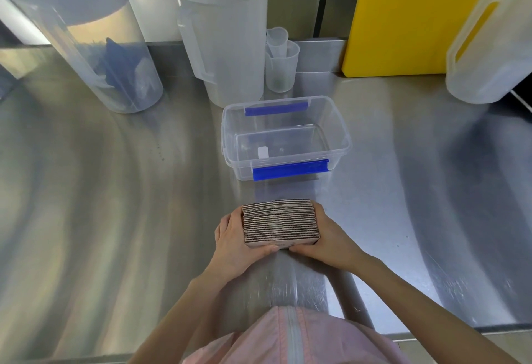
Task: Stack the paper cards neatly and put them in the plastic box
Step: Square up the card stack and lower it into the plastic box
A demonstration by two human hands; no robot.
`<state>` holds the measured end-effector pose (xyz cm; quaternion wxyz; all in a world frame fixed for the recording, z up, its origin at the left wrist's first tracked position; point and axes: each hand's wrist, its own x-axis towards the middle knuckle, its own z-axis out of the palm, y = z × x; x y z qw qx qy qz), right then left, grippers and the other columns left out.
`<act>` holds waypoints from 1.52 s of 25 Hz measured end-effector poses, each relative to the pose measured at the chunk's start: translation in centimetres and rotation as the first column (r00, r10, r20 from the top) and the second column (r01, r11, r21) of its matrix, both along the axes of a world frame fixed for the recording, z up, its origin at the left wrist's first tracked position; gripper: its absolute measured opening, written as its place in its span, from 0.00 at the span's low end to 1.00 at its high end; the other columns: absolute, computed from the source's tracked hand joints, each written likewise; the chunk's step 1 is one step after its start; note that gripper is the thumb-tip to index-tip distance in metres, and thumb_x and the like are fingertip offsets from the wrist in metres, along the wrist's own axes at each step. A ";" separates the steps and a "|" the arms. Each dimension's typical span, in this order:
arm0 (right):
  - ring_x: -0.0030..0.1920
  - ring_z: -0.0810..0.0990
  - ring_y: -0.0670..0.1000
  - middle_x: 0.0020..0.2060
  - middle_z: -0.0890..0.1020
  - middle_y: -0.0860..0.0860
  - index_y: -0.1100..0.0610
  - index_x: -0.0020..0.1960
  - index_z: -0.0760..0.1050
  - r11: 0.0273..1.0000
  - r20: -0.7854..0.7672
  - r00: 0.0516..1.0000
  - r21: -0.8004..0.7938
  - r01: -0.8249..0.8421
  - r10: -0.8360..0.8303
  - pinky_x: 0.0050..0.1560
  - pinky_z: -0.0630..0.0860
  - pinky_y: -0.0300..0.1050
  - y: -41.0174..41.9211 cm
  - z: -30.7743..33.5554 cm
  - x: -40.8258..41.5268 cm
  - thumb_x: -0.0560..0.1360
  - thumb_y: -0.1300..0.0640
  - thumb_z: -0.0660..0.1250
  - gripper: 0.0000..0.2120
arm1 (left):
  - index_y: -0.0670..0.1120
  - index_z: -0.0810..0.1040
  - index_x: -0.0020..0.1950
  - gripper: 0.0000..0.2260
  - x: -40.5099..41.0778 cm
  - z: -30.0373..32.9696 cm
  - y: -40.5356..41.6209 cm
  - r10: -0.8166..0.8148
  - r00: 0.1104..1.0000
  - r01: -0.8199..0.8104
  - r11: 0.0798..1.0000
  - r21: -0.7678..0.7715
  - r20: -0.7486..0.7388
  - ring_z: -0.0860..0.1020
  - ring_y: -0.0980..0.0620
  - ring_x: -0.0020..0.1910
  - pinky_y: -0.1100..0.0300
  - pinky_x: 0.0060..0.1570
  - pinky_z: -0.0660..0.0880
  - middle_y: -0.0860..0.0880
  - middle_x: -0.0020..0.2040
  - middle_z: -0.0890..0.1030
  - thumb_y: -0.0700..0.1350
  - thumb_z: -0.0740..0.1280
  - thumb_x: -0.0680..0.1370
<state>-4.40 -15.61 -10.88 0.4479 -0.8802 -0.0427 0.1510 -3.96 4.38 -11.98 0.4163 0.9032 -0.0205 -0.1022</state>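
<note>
A thick stack of brown corrugated paper cards stands on edge on the steel counter, squared into a neat block. My left hand presses its left side and my right hand presses its right side, thumbs meeting at the near face. Beyond the stack sits the clear plastic box with blue latches, open, with only a small white piece on its floor. A gap of bare counter separates the stack from the box.
Behind the box stand a large translucent jug, two small nested measuring cups and a tall clear cylinder at left. A yellow board and another jug stand at right. The counter's front edge is close to my body.
</note>
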 end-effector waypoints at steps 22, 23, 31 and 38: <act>0.67 0.62 0.46 0.70 0.60 0.45 0.44 0.71 0.41 0.993 -0.112 0.989 0.080 -0.090 0.099 0.60 0.64 0.35 0.5 7.8 2.9 0.65 0.42 0.67 0.45 | 0.48 0.60 0.59 0.31 1.5 4.9 0.9 -0.059 0.973 -0.057 0.877 -0.477 -0.224 0.75 0.63 0.48 0.79 0.37 0.71 0.56 0.51 0.75 0.37 0.75 0.65; 0.69 0.61 0.48 0.72 0.58 0.46 0.45 0.71 0.40 0.991 -0.090 0.987 0.024 -0.133 0.135 0.63 0.64 0.40 0.7 8.6 3.4 0.62 0.38 0.65 0.48 | 0.47 0.60 0.60 0.31 1.6 5.1 1.0 -0.069 0.973 -0.046 0.878 -0.476 -0.221 0.76 0.63 0.47 0.79 0.38 0.72 0.56 0.51 0.75 0.37 0.74 0.65; 0.55 0.69 0.45 0.62 0.69 0.48 0.46 0.69 0.55 0.827 -0.155 0.866 -0.254 -0.501 0.476 0.49 0.67 0.34 2.1 9.5 5.8 0.68 0.38 0.65 0.35 | 0.52 0.61 0.59 0.34 2.3 6.3 1.5 -0.119 0.961 -0.015 0.880 -0.474 -0.250 0.77 0.67 0.44 0.76 0.38 0.73 0.57 0.50 0.76 0.45 0.76 0.59; 0.44 0.75 0.41 0.46 0.73 0.39 0.49 0.62 0.64 0.959 -0.250 0.927 0.016 -0.285 0.279 0.42 0.75 0.34 3.0 8.7 6.7 0.68 0.46 0.68 0.26 | 0.51 0.71 0.61 0.26 4.5 6.8 1.9 -0.114 0.957 -0.069 0.806 -0.588 -0.268 0.80 0.59 0.49 0.68 0.44 0.77 0.56 0.51 0.82 0.48 0.71 0.64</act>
